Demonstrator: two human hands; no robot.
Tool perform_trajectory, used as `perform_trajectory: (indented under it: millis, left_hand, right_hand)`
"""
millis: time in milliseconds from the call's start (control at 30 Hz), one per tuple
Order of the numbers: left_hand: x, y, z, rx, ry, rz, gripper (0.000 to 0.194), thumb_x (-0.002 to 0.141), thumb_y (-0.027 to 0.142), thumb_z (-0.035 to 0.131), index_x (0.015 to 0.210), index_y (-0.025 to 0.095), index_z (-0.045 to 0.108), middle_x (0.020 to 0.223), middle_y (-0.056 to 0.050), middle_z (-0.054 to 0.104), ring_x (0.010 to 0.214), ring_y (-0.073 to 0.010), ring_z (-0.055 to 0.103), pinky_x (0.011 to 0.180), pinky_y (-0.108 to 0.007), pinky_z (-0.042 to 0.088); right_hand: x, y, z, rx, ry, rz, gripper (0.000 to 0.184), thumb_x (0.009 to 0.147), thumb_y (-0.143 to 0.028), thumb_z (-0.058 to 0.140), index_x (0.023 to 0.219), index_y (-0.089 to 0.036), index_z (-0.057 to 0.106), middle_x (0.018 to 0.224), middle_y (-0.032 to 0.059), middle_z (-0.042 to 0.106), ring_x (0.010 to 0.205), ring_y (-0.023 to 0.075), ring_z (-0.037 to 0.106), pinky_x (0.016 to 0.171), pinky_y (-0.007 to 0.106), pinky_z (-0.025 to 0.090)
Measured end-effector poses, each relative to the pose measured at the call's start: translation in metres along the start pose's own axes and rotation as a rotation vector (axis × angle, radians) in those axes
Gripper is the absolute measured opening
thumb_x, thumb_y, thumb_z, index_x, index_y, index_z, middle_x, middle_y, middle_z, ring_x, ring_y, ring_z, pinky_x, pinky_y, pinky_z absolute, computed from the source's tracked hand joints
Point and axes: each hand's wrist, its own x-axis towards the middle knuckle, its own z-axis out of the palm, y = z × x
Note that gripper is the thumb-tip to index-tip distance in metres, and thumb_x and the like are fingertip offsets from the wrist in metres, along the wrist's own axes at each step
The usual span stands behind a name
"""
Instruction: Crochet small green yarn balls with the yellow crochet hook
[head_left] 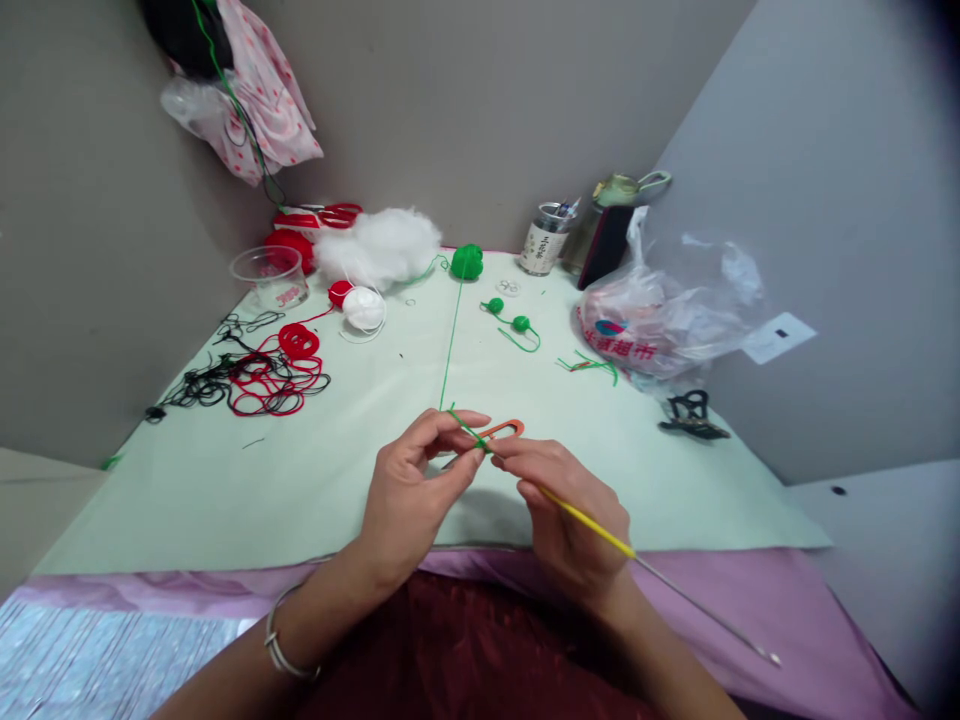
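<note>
My left hand [416,490] pinches a strand of green yarn [450,345] between thumb and fingers, just above the pale green table [300,480]. The strand runs back to a green yarn ball [466,261] at the far edge. My right hand [570,510] is closed on a crochet hook [592,525] with a yellow grip and a metal tail; its tip meets the yarn at my left fingertips. An orange loop-shaped tool [504,429] lies just behind my fingers. Two small green crocheted balls [508,315] lie further back.
Tangled red and black yarn [259,375] lies at the left, near a clear cup [270,277], white stuffing [379,245] and a white ball [364,307]. A plastic bag [660,310], a jar [546,238] and a black clip [691,415] sit at the right. Walls close in behind.
</note>
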Motion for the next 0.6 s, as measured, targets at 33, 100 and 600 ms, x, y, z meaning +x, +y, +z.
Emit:
perform_trajectory:
  millis: [33, 100, 600]
  left_hand:
    - [0.000, 0.000, 0.000, 0.020, 0.002, 0.021, 0.018, 0.079, 0.012, 0.082, 0.093, 0.023, 0.084, 0.087, -0.001, 0.074, 0.084, -0.0156, 0.069, 0.086, -0.027, 0.056]
    - [0.000, -0.001, -0.001, 0.047, 0.002, 0.044, 0.019, 0.080, 0.012, 0.080, 0.094, 0.024, 0.085, 0.088, -0.002, 0.075, 0.084, -0.0158, 0.069, 0.085, -0.027, 0.056]
    - [0.006, -0.005, -0.007, -0.018, -0.060, -0.147, 0.032, 0.075, 0.016, 0.084, 0.107, 0.020, 0.084, 0.077, 0.002, 0.066, 0.076, -0.0141, 0.065, 0.079, -0.025, 0.054]
  right_hand:
    - [0.000, 0.000, 0.000, -0.016, -0.002, -0.017, 0.027, 0.102, -0.010, 0.056, 0.121, -0.022, 0.071, 0.106, 0.0114, 0.082, 0.102, 0.0240, 0.080, 0.081, 0.039, 0.068]
    - [0.001, 0.001, 0.001, -0.011, -0.006, -0.017, 0.026, 0.102, -0.009, 0.056, 0.119, -0.022, 0.071, 0.105, 0.0115, 0.082, 0.101, 0.0231, 0.080, 0.081, 0.038, 0.068]
    - [0.003, 0.007, -0.001, 0.110, -0.086, 0.135, 0.026, 0.103, -0.008, 0.056, 0.111, -0.025, 0.074, 0.098, 0.0058, 0.083, 0.094, 0.0205, 0.080, 0.083, 0.037, 0.067]
